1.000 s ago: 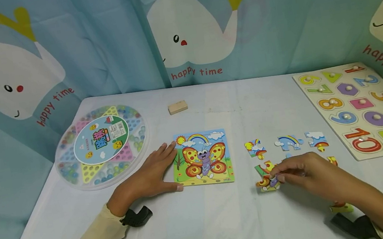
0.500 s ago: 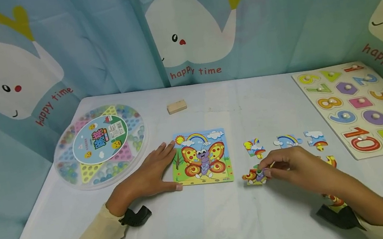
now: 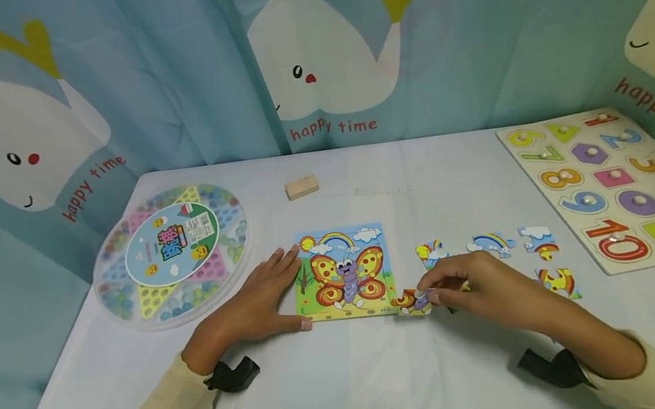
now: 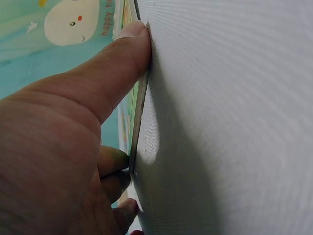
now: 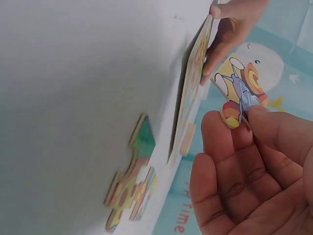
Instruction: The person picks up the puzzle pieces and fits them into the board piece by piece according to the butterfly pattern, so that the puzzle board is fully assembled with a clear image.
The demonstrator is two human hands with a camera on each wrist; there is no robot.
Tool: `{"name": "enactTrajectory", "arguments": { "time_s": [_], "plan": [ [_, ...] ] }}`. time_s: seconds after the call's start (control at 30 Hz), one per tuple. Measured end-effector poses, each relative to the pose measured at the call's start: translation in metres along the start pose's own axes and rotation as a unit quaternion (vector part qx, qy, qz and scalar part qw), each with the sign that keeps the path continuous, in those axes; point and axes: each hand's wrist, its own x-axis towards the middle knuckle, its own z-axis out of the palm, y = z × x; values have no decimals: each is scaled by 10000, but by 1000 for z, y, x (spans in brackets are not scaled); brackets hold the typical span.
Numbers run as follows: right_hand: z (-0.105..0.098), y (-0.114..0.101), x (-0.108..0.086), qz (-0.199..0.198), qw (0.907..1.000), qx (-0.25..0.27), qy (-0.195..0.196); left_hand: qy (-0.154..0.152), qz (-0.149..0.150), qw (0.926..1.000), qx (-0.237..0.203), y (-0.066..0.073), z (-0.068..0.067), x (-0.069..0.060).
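The butterfly board (image 3: 346, 273) lies flat on the white table, its picture showing a purple-bodied butterfly under a rainbow. Along its left side rests my left hand (image 3: 257, 298), fingers spread, the thumb (image 4: 122, 51) against the lower edge in the left wrist view. Between thumb and fingertips my right hand (image 3: 484, 287) pinches a puzzle piece (image 3: 412, 303) at the board's lower right corner. In the right wrist view this piece (image 5: 242, 90) shows part of a purple body and an orange swirl, held off the table. The right hand partly hides pieces beneath it.
Loose pieces lie to the right, among them a rainbow piece (image 3: 490, 244), a cloud piece (image 3: 539, 241) and a sun piece (image 3: 429, 253). A number board (image 3: 637, 192) is at the far right, a round marble game (image 3: 174, 254) at the left, a wooden block (image 3: 302, 187) behind.
My right hand has carried the pinched piece leftward from the loose pieces to the board's lower right corner, uncovering an orange piece on the right. The left hand has stayed at the board.
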Motion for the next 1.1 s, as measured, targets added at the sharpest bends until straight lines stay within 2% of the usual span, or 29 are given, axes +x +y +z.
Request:
{"name": "enactTrajectory", "arguments": {
  "time_s": [0.47, 0.7, 1.1],
  "plan": [
    [9, -7, 20, -148, 9999, 58, 9, 46, 81, 10000, -2, 2, -2, 0],
    [19, -11, 35, -493, 9987, 152, 37, 53, 48, 10000, -7, 1, -1, -1],
    [31, -22, 53, -560, 9978, -359, 76, 68, 125, 9999, -19, -2, 1, 0]
  ]
}}
